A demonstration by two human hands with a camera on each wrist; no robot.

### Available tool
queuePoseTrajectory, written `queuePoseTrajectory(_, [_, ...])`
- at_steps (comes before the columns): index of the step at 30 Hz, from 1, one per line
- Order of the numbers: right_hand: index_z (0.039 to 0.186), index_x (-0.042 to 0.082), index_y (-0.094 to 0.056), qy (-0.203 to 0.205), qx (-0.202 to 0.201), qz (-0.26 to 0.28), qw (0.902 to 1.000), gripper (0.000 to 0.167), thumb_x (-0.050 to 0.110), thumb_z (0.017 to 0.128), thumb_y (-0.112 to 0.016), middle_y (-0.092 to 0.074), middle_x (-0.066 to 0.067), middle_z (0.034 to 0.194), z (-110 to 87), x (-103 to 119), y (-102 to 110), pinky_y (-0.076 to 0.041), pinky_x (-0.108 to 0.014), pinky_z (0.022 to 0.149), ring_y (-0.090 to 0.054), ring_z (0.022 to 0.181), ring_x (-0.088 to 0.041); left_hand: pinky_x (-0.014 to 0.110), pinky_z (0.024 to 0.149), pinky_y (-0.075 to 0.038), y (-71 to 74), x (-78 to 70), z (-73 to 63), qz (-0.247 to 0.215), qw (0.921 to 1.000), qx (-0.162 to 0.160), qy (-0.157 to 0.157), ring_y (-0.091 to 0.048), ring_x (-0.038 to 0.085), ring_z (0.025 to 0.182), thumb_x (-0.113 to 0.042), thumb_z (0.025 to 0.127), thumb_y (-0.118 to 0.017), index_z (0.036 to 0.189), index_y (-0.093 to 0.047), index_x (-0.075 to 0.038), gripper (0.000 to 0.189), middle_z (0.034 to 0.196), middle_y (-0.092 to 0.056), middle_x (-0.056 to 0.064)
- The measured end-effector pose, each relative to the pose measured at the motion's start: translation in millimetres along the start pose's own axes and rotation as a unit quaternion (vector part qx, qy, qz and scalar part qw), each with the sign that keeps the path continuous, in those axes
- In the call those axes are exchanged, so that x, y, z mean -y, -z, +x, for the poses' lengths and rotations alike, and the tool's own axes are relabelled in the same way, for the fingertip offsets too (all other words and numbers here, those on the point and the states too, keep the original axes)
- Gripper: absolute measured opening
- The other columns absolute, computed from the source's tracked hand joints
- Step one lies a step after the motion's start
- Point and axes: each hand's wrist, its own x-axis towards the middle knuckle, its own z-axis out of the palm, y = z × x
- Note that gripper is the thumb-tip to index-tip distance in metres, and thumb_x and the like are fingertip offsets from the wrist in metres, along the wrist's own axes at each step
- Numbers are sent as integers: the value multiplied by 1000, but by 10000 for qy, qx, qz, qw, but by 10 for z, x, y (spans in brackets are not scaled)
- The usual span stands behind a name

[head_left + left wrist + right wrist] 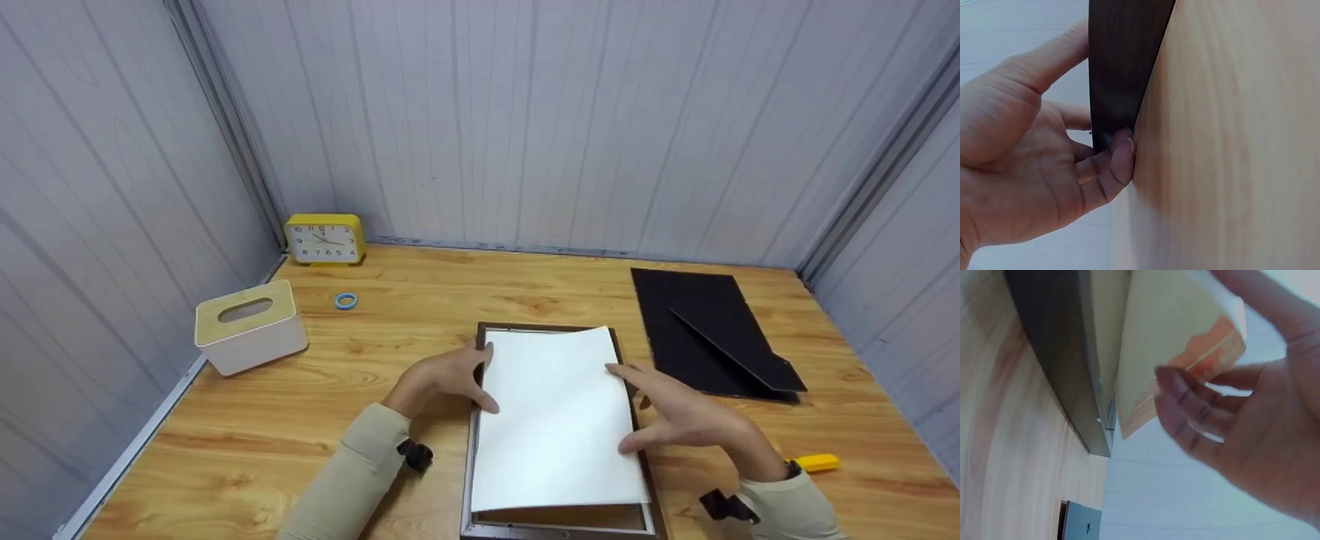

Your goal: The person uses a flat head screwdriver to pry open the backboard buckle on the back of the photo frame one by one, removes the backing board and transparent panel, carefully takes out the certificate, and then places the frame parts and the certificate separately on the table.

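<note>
A dark brown picture frame (562,534) lies on the table with a white sheet of paper (555,420) over its opening. The sheet's near edge stands a little above the inside of the frame. My left hand (446,375) holds the frame's left side, thumb over the top and lower fingers curled against the outer face (1123,62). At the right edge, my right hand (686,411) pinches the sheet, thumb above and fingers beneath. The right wrist view shows the paper's underside (1162,332), cream with an orange print, raised at an angle from the frame.
A black backing board (682,292) with a stand flap (739,352) lies at the right. A yellow handle (817,463) shows beside my right wrist. At the left are a tissue box (259,341), a small blue ring (346,301) and a yellow clock (324,240). Walls enclose the table.
</note>
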Motion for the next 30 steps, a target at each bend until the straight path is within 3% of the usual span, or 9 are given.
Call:
queuePoseTrajectory(4, [150,-8,-35,660,-110,267,9974,64,18,100,-64,-48,-22,138,-44,-38,71,-55,-38,82,-60,105,-23,41,121,-8,1,1,4,37,10000,19,-27,3,25,151,-43,73,-89,159,-14,-3,121,166,9,16])
queuePoseTrajectory(7, [142,-10,-47,1071,-400,42,9934,42,-1,102,-54,-61,-16,120,-18,-39,70,-56,-31,75,-63,95,-20,41,121,-9,8,-1,3,60,10000,32,-16,2,25,151,-43,74,-89,159,-13,-3,121,166,10,16])
queuePoseTrajectory(13, [120,-7,-69,1156,-1187,-1175,9791,31,-8,90,-68,-72,-16,109,76,25,-27,-57,-27,66,-70,86,-21,43,121,-9,49,18,-7,53,9998,167,-25,3,27,151,-46,78,-85,160,-13,-5,117,165,12,17])
queuePoseTrajectory(17, [106,0,-78,1357,-1929,-1879,9535,26,-9,82,-76,-73,-12,98,78,9,-35,-54,-28,57,-68,76,-20,45,121,-13,112,89,-16,1,9992,331,-226,-3,30,151,-44,89,-76,160,-17,-7,99,165,0,19])
queuePoseTrajectory(21, [98,6,-81,1583,-2612,-2284,9244,28,-8,73,-83,-69,-12,108,33,-37,49,-54,-30,61,-64,84,-21,45,117,-24,182,199,-13,-162,9974,426,-553,-22,28,147,-35,97,-68,160,-23,-16,79,163,-21,15])
queuePoseTrajectory(25, [97,4,-80,2027,-3028,-2190,9052,33,-12,69,-84,-68,-15,118,-7,-42,162,-54,-23,72,-66,94,-29,41,103,-39,221,265,-6,-264,9959,431,-751,-43,25,122,-29,97,-68,160,-25,-22,76,145,-42,12])
queuePoseTrajectory(30, [104,0,-78,2690,-3216,-1989,8858,34,-13,73,-80,-75,-12,99,-24,3,247,-53,-14,73,-72,83,-28,38,92,-41,231,265,-7,-310,9962,370,-732,-45,24,107,-27,95,-71,160,-26,-22,79,120,-46,11])
